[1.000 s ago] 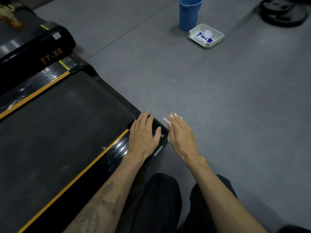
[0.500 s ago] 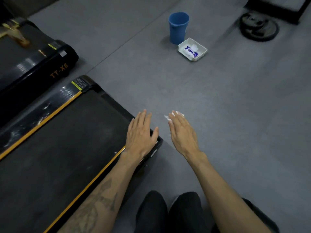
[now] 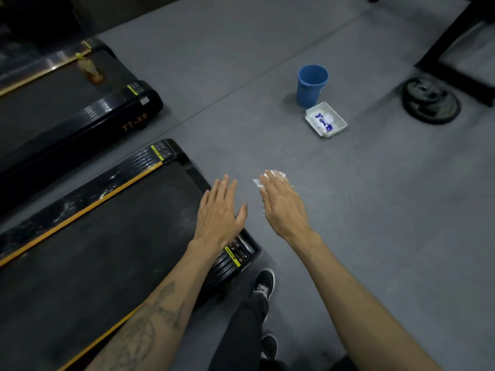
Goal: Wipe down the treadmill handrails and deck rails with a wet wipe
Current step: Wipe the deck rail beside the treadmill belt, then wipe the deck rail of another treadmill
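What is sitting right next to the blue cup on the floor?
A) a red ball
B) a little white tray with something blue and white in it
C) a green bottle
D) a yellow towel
B: a small white tray holding a blue-and-white packet sits on the grey floor just beside the blue cup.

a grey gym floor (image 3: 375, 236) carries two black treadmills (image 3: 80, 236) (image 3: 67, 108), a blue cup (image 3: 312, 85) just beside a white tray (image 3: 340, 127) of wipes, and weight plates (image 3: 431, 103).
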Demonstrator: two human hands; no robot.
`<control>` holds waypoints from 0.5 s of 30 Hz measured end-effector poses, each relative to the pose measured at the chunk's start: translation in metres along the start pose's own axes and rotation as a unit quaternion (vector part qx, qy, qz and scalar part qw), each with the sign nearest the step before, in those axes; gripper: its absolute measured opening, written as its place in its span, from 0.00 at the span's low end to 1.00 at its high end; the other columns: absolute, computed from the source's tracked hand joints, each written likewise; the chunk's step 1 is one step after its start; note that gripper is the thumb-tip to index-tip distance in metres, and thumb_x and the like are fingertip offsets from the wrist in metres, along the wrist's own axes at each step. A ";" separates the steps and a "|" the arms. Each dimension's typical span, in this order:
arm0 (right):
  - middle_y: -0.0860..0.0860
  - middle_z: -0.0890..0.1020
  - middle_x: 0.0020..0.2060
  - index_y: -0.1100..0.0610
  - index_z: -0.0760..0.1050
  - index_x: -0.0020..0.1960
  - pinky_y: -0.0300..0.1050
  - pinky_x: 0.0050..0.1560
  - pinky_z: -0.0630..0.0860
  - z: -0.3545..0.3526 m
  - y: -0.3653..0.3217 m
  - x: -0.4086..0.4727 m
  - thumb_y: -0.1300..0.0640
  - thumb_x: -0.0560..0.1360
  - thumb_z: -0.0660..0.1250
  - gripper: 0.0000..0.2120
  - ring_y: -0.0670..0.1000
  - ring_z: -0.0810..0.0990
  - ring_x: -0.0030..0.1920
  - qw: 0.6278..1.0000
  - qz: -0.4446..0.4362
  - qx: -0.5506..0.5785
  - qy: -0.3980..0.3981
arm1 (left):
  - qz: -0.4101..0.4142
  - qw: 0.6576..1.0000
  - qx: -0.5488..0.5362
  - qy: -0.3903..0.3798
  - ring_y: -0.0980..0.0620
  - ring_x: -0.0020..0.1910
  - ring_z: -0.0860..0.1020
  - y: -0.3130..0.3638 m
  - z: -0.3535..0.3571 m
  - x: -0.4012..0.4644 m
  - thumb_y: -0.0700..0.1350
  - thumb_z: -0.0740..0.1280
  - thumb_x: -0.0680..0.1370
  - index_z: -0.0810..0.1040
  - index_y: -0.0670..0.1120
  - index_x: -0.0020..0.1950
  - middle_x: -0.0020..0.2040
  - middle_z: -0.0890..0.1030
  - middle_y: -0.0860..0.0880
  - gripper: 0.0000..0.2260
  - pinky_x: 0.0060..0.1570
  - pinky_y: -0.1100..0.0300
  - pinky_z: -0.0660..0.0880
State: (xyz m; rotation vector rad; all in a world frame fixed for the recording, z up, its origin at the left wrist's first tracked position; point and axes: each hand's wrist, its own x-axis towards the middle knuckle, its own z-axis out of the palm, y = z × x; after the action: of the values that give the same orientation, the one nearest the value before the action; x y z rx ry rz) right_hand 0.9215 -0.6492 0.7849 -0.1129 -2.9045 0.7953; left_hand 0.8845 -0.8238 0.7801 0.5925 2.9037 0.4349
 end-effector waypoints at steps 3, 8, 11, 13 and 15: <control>0.61 0.72 0.74 0.66 0.69 0.75 0.52 0.82 0.55 -0.002 0.000 0.049 0.56 0.87 0.54 0.21 0.58 0.66 0.78 0.999 -0.037 -0.016 -0.012 | -0.032 0.999 -0.001 0.007 0.48 0.84 0.49 -0.009 -0.009 0.033 0.58 0.55 0.85 0.53 0.47 0.84 0.85 0.50 0.47 0.31 0.82 0.48 0.49; 0.60 0.70 0.75 0.65 0.68 0.76 0.56 0.80 0.58 -0.006 0.004 0.122 0.56 0.88 0.53 0.21 0.59 0.65 0.79 0.996 -0.072 -0.032 -0.044 | -0.068 0.997 -0.018 0.022 0.48 0.84 0.48 -0.024 -0.029 0.096 0.59 0.55 0.85 0.52 0.46 0.84 0.85 0.50 0.46 0.32 0.82 0.47 0.49; 0.61 0.69 0.76 0.65 0.67 0.77 0.56 0.80 0.59 -0.005 0.004 0.163 0.55 0.88 0.49 0.23 0.59 0.64 0.79 0.992 -0.098 -0.047 -0.066 | -0.085 0.996 -0.013 0.027 0.48 0.84 0.47 -0.036 -0.043 0.130 0.59 0.54 0.85 0.51 0.47 0.85 0.85 0.49 0.46 0.32 0.82 0.47 0.48; 0.60 0.66 0.78 0.64 0.64 0.79 0.54 0.81 0.55 -0.002 0.004 0.189 0.51 0.87 0.41 0.28 0.58 0.60 0.81 0.985 -0.125 -0.067 -0.099 | -0.097 0.995 -0.008 0.031 0.47 0.84 0.47 -0.046 -0.050 0.152 0.59 0.54 0.85 0.51 0.47 0.85 0.85 0.49 0.46 0.32 0.82 0.47 0.48; 0.61 0.68 0.77 0.65 0.66 0.78 0.53 0.82 0.55 0.001 0.005 0.212 0.54 0.87 0.43 0.26 0.59 0.62 0.80 0.982 -0.145 -0.068 -0.096 | -0.108 0.994 0.000 0.030 0.47 0.84 0.48 -0.054 -0.056 0.169 0.59 0.54 0.84 0.52 0.47 0.84 0.85 0.50 0.46 0.32 0.82 0.46 0.49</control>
State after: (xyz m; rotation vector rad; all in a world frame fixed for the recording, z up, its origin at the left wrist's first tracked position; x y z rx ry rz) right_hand 0.7117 -0.6235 0.8033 0.3887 -3.0497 0.5876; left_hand 0.6998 -0.8172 0.8021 0.2641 2.9802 0.4287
